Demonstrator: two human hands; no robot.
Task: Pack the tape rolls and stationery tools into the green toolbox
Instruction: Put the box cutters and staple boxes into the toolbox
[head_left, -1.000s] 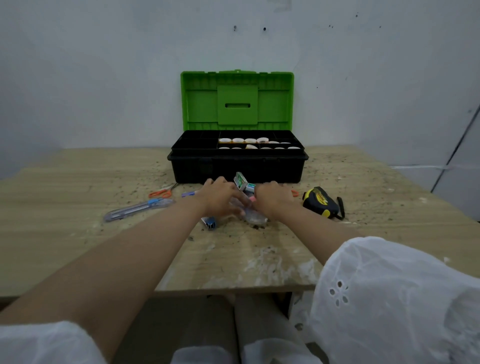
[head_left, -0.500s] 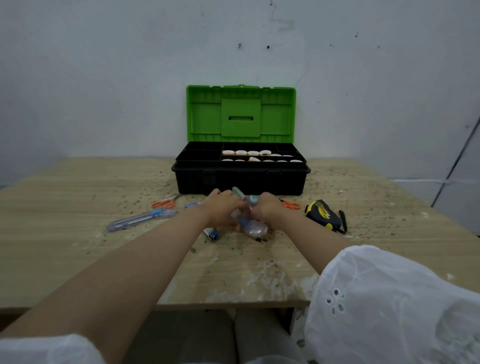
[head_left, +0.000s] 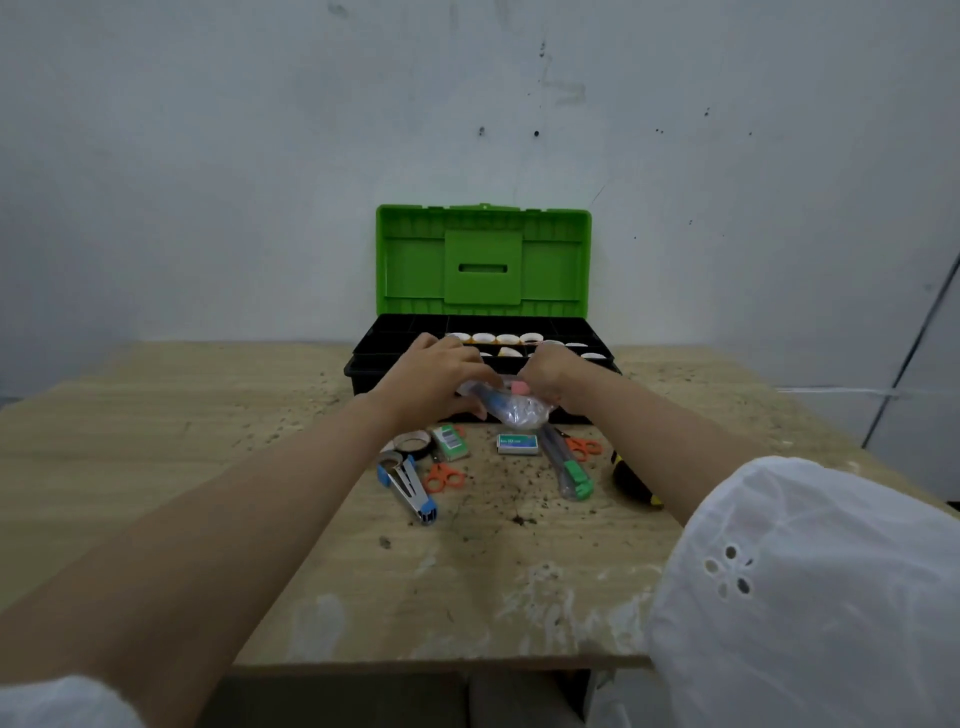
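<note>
Left hand (head_left: 436, 379): raised in front of the toolbox's black base, fingers curled round one end of a clear plastic bag (head_left: 514, 410).
Right hand (head_left: 550, 370): fingers bunched together, pinching the bag's other end. Something pink shows at the fingertips.
Green toolbox (head_left: 483, 260): open at the table's far edge, lid upright, with white tape rolls (head_left: 493, 339) in the tray's rear compartments.
Table (head_left: 208, 415): loose items lie under the bag — dark tape roll (head_left: 410, 444), green staple box (head_left: 449, 441), second small box (head_left: 517, 444), orange scissors (head_left: 444, 477), another orange pair (head_left: 584, 448), blue-and-silver stapler (head_left: 408, 486), green-ended cutter (head_left: 569, 467) and tape measure (head_left: 631, 478).
</note>
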